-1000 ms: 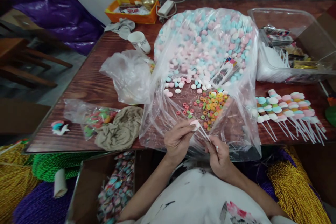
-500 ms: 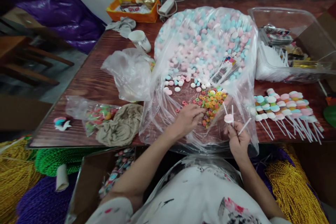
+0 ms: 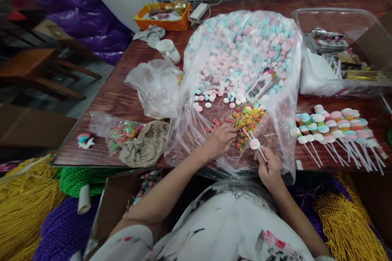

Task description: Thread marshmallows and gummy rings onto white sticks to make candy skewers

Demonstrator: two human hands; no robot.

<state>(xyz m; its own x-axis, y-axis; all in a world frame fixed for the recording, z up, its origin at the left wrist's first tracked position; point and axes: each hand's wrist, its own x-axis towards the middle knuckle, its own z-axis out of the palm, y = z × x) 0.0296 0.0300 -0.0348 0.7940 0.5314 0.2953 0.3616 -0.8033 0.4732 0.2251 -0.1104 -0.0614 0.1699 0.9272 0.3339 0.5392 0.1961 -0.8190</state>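
Observation:
In my closed right hand (image 3: pixel 271 167) are thin white sticks (image 3: pixel 262 155) that slant up to the left. A pale pink and white marshmallow (image 3: pixel 254 143) is threaded on them, with two stick ends standing out past it. My left hand (image 3: pixel 221 140) rests at the left edge of a pile of small ring-shaped candies (image 3: pixel 247 119) in yellow, orange, green and red. Its fingers are bent and pressed together, and their tips are too small to show what is between them. Under both hands spreads a clear plastic bag (image 3: pixel 186 142), with many pastel marshmallows (image 3: pixel 239 53) in its far part.
Finished marshmallow skewers (image 3: pixel 337 126) lie in rows at the right. Behind them stands a clear plastic bin (image 3: pixel 315 85). Printed cards (image 3: pixel 260 83) lie on the bag. To the left are a crumpled cloth (image 3: pixel 143 142), a candy bag (image 3: pixel 125 132), a white cup (image 3: pixel 168 51) and an orange tray (image 3: pixel 171 24).
My right hand has moved left toward the ring candies, and its sticks, spread apart before, now lie closer together. My left hand stays by the pile. The view has shifted slightly.

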